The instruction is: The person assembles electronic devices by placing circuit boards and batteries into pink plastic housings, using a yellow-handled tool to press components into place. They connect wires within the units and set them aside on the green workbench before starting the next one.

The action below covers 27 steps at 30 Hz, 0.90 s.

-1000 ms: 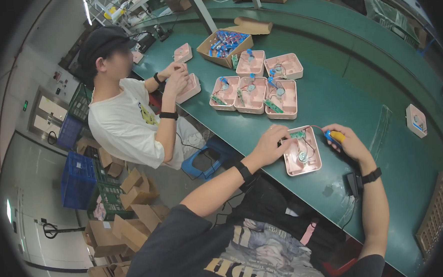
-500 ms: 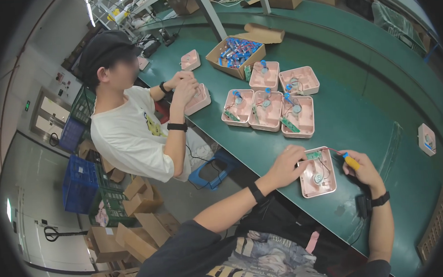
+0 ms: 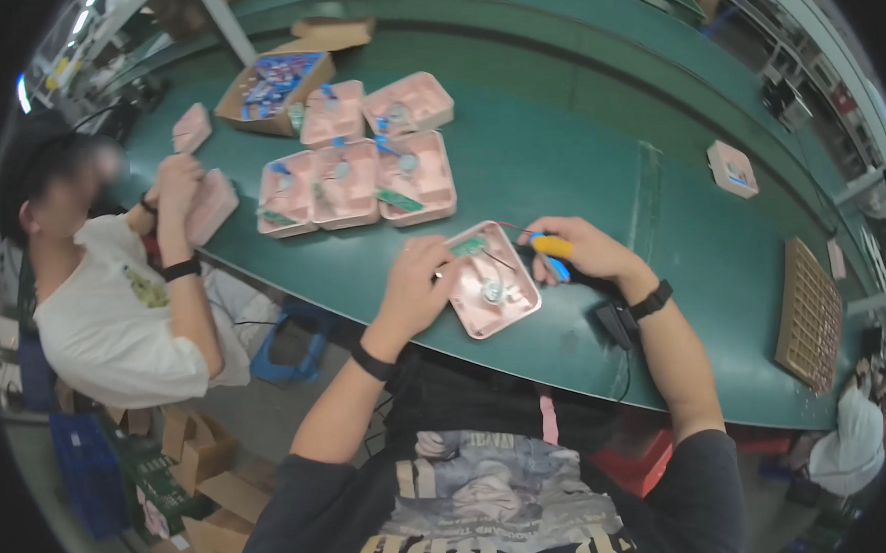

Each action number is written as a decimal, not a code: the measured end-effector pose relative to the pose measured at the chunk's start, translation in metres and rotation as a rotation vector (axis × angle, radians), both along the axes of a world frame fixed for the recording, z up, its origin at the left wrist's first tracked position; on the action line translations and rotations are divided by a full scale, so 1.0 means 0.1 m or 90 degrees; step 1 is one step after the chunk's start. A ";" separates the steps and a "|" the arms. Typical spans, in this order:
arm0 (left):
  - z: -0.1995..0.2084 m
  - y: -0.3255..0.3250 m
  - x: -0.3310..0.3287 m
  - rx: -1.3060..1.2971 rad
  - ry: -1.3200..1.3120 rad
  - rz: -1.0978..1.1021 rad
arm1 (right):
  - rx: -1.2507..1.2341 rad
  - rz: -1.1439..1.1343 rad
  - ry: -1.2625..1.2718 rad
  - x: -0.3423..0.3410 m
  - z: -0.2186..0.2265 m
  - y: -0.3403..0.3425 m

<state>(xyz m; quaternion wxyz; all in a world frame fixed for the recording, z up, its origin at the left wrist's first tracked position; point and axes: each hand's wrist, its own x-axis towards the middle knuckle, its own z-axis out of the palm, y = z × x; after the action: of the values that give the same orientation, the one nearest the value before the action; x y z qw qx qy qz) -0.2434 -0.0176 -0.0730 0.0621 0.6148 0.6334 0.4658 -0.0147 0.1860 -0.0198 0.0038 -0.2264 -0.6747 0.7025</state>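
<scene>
While resting the curled left hand (image 3: 413, 286), with its grip too hidden to tell, at the left edge of the pink tray (image 3: 502, 313) on the counter (image 3: 558, 185), clasped a yellow-and-blue item (image 3: 552, 247) in the right hand (image 3: 602, 250), just right of the tray.

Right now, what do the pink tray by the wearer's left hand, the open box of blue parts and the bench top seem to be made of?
Pink tray: likely moulded plastic, smooth; rounded corners and even colour suggest it.
Open box: probably cardboard, matt; brown with a folded-out flap.
Bench top: uniform green and smooth, perhaps laminate or a rubber mat; I cannot tell which.
</scene>
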 end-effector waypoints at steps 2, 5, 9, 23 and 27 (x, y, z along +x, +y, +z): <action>0.06 0.04 0.01 -0.015 -0.026 -0.011 | -0.017 -0.023 -0.022 -0.01 0.02 0.02; -0.03 0.08 0.02 -0.027 -0.039 -0.016 | 0.064 -0.049 -0.005 0.00 -0.11 0.10; 0.01 0.07 0.05 -0.046 -0.026 -0.007 | 0.249 -0.029 -0.094 0.06 0.04 0.09; 0.07 0.06 0.13 -0.011 0.065 0.068 | 0.826 0.075 0.109 -0.09 0.17 -0.48; 0.06 0.11 0.12 -0.005 0.055 0.080 | 0.875 0.085 0.113 -0.16 0.17 -0.53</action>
<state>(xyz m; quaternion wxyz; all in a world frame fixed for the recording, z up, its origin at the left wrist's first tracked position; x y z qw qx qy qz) -0.2318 -0.0069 -0.0670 0.0078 0.5929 0.6746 0.4396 -0.0303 0.1325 -0.0032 0.1580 -0.0724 -0.9760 0.1310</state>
